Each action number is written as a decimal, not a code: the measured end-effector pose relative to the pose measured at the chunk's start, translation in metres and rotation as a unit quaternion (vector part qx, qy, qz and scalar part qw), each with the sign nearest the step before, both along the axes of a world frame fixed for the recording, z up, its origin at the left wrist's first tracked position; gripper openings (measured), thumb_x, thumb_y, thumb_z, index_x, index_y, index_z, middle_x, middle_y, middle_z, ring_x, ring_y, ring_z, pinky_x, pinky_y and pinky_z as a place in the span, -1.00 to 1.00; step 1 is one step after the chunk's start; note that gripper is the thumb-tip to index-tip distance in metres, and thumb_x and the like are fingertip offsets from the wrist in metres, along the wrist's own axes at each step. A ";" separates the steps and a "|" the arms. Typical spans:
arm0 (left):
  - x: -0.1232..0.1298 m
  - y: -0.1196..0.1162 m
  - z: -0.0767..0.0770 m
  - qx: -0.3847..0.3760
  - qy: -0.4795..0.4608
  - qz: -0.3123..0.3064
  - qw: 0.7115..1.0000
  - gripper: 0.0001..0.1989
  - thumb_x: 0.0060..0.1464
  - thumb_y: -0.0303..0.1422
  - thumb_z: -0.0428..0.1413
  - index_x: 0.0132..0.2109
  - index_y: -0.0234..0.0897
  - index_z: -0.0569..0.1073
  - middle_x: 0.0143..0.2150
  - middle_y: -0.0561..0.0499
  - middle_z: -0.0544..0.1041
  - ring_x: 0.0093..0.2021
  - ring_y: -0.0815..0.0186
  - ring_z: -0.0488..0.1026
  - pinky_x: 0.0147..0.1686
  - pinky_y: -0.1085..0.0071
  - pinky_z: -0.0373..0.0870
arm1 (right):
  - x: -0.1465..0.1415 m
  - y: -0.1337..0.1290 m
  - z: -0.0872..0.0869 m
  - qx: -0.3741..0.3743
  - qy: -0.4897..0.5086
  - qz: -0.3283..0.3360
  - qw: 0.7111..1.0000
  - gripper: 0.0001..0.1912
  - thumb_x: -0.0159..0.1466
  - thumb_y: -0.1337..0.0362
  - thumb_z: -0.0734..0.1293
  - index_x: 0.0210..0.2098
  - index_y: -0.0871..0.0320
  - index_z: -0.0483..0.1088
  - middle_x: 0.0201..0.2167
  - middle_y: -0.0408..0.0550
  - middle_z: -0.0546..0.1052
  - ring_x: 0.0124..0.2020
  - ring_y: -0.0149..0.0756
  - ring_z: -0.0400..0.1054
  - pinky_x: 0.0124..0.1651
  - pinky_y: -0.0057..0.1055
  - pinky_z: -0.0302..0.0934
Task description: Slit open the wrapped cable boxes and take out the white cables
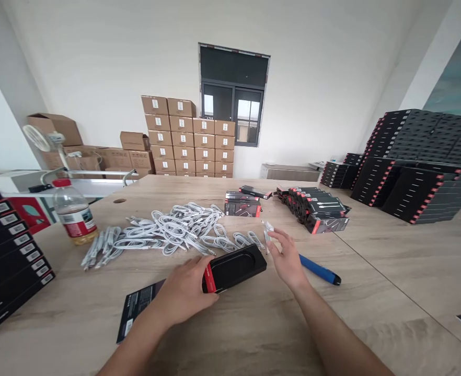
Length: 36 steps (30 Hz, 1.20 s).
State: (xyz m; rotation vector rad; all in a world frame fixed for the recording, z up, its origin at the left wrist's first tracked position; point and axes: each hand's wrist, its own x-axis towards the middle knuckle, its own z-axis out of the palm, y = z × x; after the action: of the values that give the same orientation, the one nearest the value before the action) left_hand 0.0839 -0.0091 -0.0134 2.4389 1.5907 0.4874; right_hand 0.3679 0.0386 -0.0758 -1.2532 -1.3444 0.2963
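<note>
Looking light and stiff, easiest to grip by its long edges, the black tray (236, 267) had a rounded recess and a red band (209, 278). The left hand (185, 287) gripped its left end above the table (254, 334), near the cable pile (187, 224). The right hand (287, 257) reached a white cable (268, 226), perhaps pinching it; contact was unclear.

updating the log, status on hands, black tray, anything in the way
Left hand holding black tray by red-banded end. Right hand at white cable. Blue cylinder beside right hand.
</note>
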 end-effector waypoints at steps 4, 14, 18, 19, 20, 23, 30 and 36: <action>-0.004 0.003 -0.003 0.035 -0.018 0.009 0.999 -0.34 -0.06 -0.28 0.21 0.25 -0.18 0.39 0.09 -0.15 0.56 0.07 -0.03 0.50 0.06 0.09 0.40 | -0.016 -0.010 0.010 -0.026 0.014 0.077 0.997 -0.50 0.32 -0.14 0.26 -0.15 0.10 0.62 -0.14 0.09 0.66 -0.08 -0.04 0.53 0.04 -0.04 0.40; 0.010 0.002 -0.008 0.208 -0.071 -0.033 0.975 -0.24 -0.05 -0.43 0.17 0.34 -0.17 0.23 0.14 -0.16 0.54 0.11 0.01 0.49 0.11 0.07 0.39 | -0.086 -0.062 0.009 -0.096 -0.052 0.304 0.946 -0.52 0.40 -0.10 0.23 0.25 -0.18 0.38 0.50 -0.11 0.03 0.52 -0.02 -0.23 0.46 0.20 -0.21; 0.010 -0.003 0.000 0.237 -0.132 0.008 0.962 -0.24 0.01 -0.28 0.24 0.34 -0.12 0.19 0.19 -0.14 0.50 0.15 -0.02 0.47 0.10 0.06 0.40 | -0.084 -0.066 0.016 -0.025 -0.013 0.274 0.961 -0.50 0.41 0.02 0.27 0.32 -0.15 0.30 0.45 -0.05 0.16 0.44 -0.06 0.06 0.30 -0.08 0.26; 0.009 -0.004 0.002 0.242 -0.153 0.023 0.958 -0.23 0.00 -0.22 0.27 0.33 -0.12 0.19 0.20 -0.15 0.48 0.16 -0.02 0.46 0.10 0.06 0.40 | -0.083 -0.067 0.018 0.005 -0.009 0.268 0.963 -0.47 0.41 0.06 0.28 0.34 -0.14 0.26 0.43 -0.02 0.20 0.38 -0.06 0.17 0.21 -0.15 0.35; 0.009 -0.005 0.004 0.246 -0.183 0.038 0.951 -0.22 -0.01 -0.17 0.29 0.32 -0.11 0.19 0.21 -0.15 0.46 0.16 -0.03 0.45 0.09 0.07 0.42 | -0.082 -0.069 0.020 0.032 -0.008 0.264 0.964 -0.44 0.41 0.10 0.29 0.37 -0.13 0.20 0.42 0.01 0.22 0.32 -0.07 0.26 0.13 -0.19 0.40; 0.008 -0.007 0.007 0.246 -0.311 0.079 0.915 -0.19 -0.07 -0.08 0.35 0.25 -0.11 0.18 0.14 -0.13 0.44 0.07 0.04 0.49 -0.01 0.16 0.49 | -0.085 -0.076 0.023 0.082 -0.022 0.264 0.961 -0.30 0.40 0.20 0.29 0.45 -0.10 -0.02 0.38 0.08 0.26 0.19 -0.08 0.39 0.07 -0.18 0.42; 0.024 -0.015 -0.008 0.181 -0.447 0.032 0.875 -0.57 0.28 -0.09 0.01 0.17 -0.10 0.09 0.03 -0.09 0.37 -0.05 0.21 0.48 -0.04 0.23 0.51 | -0.089 -0.085 0.024 0.113 -0.078 0.245 0.960 -0.27 0.33 0.27 0.36 0.40 -0.03 0.01 0.30 0.11 0.37 0.20 -0.04 0.39 0.13 -0.12 0.39; 0.028 -0.020 -0.007 0.080 -0.449 -0.045 0.889 -0.75 0.39 -0.19 -0.14 0.10 -0.08 0.30 0.19 -0.06 0.44 0.13 0.19 0.46 0.05 0.24 0.49 | -0.077 -0.076 0.031 0.161 -0.090 0.146 0.972 -0.52 0.37 0.33 0.30 0.25 -0.04 0.26 0.09 0.04 0.51 0.07 -0.11 0.45 0.11 -0.14 0.39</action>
State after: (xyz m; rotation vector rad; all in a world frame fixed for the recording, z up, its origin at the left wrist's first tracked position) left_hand 0.1116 -0.0293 -0.0200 1.8587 1.0381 1.4953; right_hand 0.2913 -0.0376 -0.0451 -0.8260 -1.6628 0.1623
